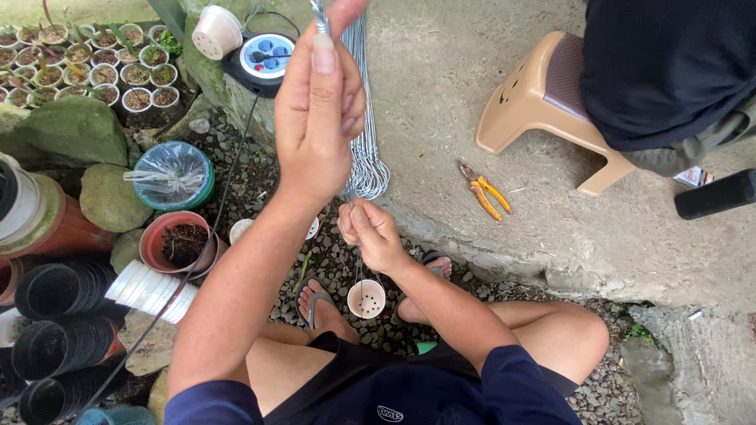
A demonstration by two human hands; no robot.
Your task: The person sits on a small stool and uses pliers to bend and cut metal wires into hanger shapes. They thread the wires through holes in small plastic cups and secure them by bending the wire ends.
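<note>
My left hand point(319, 102) is raised close to the camera, fingers pinched on the top of a thin metal wire. My right hand point(370, 232) sits lower, fingers closed on the wire just above a small white perforated pot point(367, 299) that hangs from it over the gravel. Behind my hands a bundle of silver wires point(364, 153) lies on the concrete slab.
Orange-handled pliers point(484, 193) lie on the concrete. A tan plastic stool point(535, 98) holds a person in dark clothes. At left are stacked black pots point(55, 291), white pots point(150, 290), a soil-filled pot point(179, 242), seedling cups point(79, 59) and a power strip point(266, 57).
</note>
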